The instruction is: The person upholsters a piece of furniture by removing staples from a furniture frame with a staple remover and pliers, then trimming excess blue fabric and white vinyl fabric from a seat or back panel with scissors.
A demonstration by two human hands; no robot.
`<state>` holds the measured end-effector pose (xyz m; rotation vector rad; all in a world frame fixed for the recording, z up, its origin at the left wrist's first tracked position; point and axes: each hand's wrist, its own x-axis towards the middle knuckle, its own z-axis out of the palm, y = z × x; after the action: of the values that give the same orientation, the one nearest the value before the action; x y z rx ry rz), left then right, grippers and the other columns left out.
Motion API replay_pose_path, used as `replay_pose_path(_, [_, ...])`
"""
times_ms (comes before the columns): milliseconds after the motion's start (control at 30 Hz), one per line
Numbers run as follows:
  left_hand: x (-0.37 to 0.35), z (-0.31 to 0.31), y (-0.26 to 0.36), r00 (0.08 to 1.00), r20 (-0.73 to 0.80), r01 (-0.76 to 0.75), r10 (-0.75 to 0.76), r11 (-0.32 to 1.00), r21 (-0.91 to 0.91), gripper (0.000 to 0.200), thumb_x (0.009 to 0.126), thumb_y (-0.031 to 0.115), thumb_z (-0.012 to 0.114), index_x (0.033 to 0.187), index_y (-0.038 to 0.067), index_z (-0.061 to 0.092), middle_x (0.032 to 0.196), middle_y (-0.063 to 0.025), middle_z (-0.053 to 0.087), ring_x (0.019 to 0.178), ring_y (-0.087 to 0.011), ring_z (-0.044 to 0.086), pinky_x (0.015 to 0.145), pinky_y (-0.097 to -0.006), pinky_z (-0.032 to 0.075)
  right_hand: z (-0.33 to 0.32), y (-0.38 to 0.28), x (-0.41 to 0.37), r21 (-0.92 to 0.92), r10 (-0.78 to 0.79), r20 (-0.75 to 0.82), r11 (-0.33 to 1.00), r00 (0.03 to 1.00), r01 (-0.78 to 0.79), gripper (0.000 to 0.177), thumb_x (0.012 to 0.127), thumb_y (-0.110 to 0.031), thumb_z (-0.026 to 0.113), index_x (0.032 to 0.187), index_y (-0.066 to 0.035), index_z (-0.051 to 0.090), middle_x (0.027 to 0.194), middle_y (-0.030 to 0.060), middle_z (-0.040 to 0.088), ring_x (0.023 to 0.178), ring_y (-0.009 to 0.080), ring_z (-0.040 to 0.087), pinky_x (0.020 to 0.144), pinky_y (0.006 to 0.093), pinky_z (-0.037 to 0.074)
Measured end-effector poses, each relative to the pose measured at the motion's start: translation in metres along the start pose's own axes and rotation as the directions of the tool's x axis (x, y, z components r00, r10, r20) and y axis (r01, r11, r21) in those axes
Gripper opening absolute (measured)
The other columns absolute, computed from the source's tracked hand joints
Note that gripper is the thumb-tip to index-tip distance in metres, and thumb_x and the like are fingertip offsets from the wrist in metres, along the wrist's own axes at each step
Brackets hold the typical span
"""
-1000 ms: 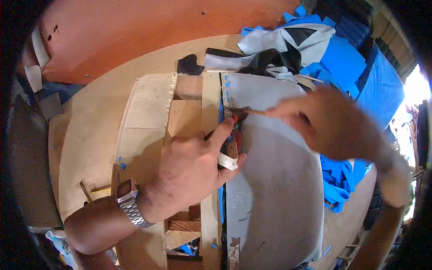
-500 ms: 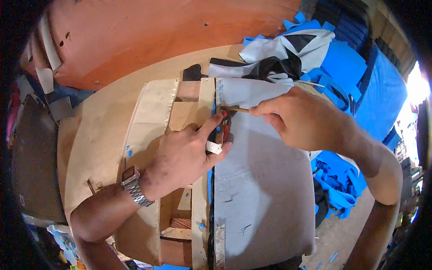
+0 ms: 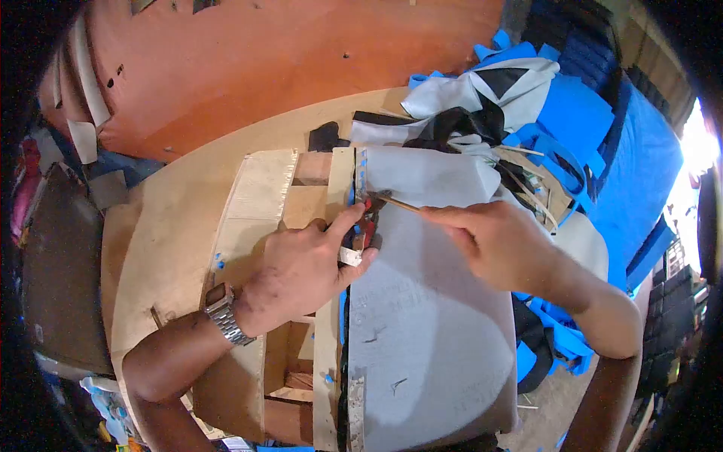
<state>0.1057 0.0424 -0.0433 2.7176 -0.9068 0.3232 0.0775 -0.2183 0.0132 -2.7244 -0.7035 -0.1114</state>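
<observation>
My left hand (image 3: 301, 267) rests on the seam between a wooden frame (image 3: 325, 377) and a grey fabric-covered panel (image 3: 429, 316). It is closed around red-handled pliers (image 3: 366, 226), their jaws partly hidden by the fingers. A white strip (image 3: 349, 257) shows between thumb and fingers. Over the panel, my right hand (image 3: 489, 237) grips a slim wooden-handled tool (image 3: 403, 204). This tool's dark end meets the pliers near a strip with blue bits along the seam; I cannot tell its exact kind.
Pale board (image 3: 256, 188) covers the frame's left part, beside open compartments. Behind it rises a big orange-brown upholstered surface (image 3: 248, 83). Blue material (image 3: 576, 113) and grey-black fabric pieces (image 3: 459, 113) are heaped at the right. A dark panel (image 3: 64, 264) stands at left.
The view has shifted slightly, and the frame and panel sit a little lower and further left. My right hand is lower, with its tool still at the pliers; my left hand keeps its grip.
</observation>
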Motion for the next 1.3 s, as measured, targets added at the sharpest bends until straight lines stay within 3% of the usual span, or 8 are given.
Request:
replay_pose_path(233, [0.021,-0.001,0.005,0.991,0.105,0.088,-0.079,0.992,-0.088,0.061,0.094,0.046,0.061,0.141,0.012,0.045,0.08,-0.0225,0.066,0.069,-0.0401,0.067,0.063,-0.0484,0.054,-0.024,0.015,0.026,-0.128,-0.019,0.047,0.991,0.999,0.025,0.03,0.088,-0.011,0.057,0.114,-0.013,0.071,0.09,0.0175,0.07,0.086,0.0378,0.068,0.079,0.0486,0.055])
replay_pose_path(333, [0.022,0.009,-0.002,1.0,0.005,0.03,-0.03,0.995,-0.1,0.064,0.093,0.05,0.061,0.139,0.009,0.048,0.075,-0.0206,0.065,0.061,-0.0363,0.067,0.056,-0.0451,0.055,-0.026,0.029,0.039,-0.093,-0.194,0.019,0.977,0.981,0.194,0.029,0.09,-0.013,0.056,0.114,-0.014,0.071,0.092,0.0175,0.07,0.089,0.0368,0.067,0.083,0.0476,0.054])
replay_pose_path(733, [0.023,0.007,0.005,0.99,0.093,0.124,-0.108,0.974,-0.19,0.067,0.089,0.043,0.069,0.142,0.01,0.043,0.082,-0.0221,0.065,0.07,-0.041,0.067,0.062,-0.0473,0.055,-0.057,0.01,0.073,-0.262,-0.067,0.295,0.954,0.953,0.148,0.024,0.082,-0.012,0.056,0.099,-0.012,0.073,0.088,0.0187,0.07,0.089,0.0377,0.068,0.081,0.0492,0.055])
replay_pose_path(967, [0.019,0.009,0.003,0.991,0.084,0.119,-0.105,0.975,-0.189,0.068,0.089,0.041,0.07,0.143,0.009,0.042,0.084,-0.0249,0.066,0.07,-0.0416,0.068,0.061,-0.0478,0.056,-0.056,-0.008,0.086,-0.427,-0.101,0.32,0.872,0.942,0.238,0.026,0.088,-0.011,0.058,0.108,-0.016,0.074,0.09,0.0132,0.071,0.087,0.0323,0.065,0.08,0.0433,0.053])
replay_pose_path(1033, [0.019,0.015,0.001,0.997,-0.046,0.059,-0.067,0.985,-0.163,0.066,0.089,0.047,0.067,0.139,0.007,0.048,0.069,-0.0197,0.062,0.058,-0.0355,0.066,0.051,-0.0444,0.053,-0.057,-0.017,0.094,-0.465,-0.094,0.334,0.849,0.938,0.25,0.026,0.089,-0.011,0.057,0.109,-0.015,0.074,0.092,0.0134,0.071,0.088,0.0318,0.065,0.082,0.0437,0.053])
replay_pose_path(1133, [0.018,0.019,0.0,0.994,-0.106,0.011,-0.022,0.995,-0.103,0.066,0.09,0.051,0.065,0.137,0.006,0.052,0.062,-0.0169,0.061,0.053,-0.0319,0.066,0.047,-0.0427,0.053,-0.041,-0.005,0.08,-0.392,-0.103,0.266,0.897,0.958,0.205,0.028,0.09,-0.009,0.058,0.114,-0.014,0.072,0.098,0.0153,0.071,0.088,0.0321,0.066,0.079,0.0411,0.053])
replay_pose_path(1233, [0.016,0.018,0.005,0.993,-0.113,0.019,-0.024,0.999,-0.046,0.066,0.091,0.051,0.063,0.137,0.005,0.051,0.062,-0.0168,0.062,0.054,-0.0317,0.066,0.049,-0.0425,0.054,0.019,0.04,0.021,0.256,0.034,-0.033,0.966,0.999,-0.024,0.029,0.09,-0.007,0.059,0.116,-0.012,0.071,0.098,0.0169,0.071,0.082,0.033,0.068,0.072,0.038,0.053])
replay_pose_path(1300, [0.017,0.018,0.008,0.993,-0.115,0.021,-0.025,0.999,-0.032,0.065,0.092,0.051,0.061,0.137,0.004,0.051,0.063,-0.0169,0.062,0.054,-0.0317,0.067,0.05,-0.0421,0.055,0.01,0.035,0.02,0.191,0.009,-0.022,0.982,1.0,-0.005,0.029,0.087,-0.007,0.058,0.113,-0.01,0.071,0.094,0.0194,0.071,0.081,0.0363,0.069,0.071,0.0432,0.054])
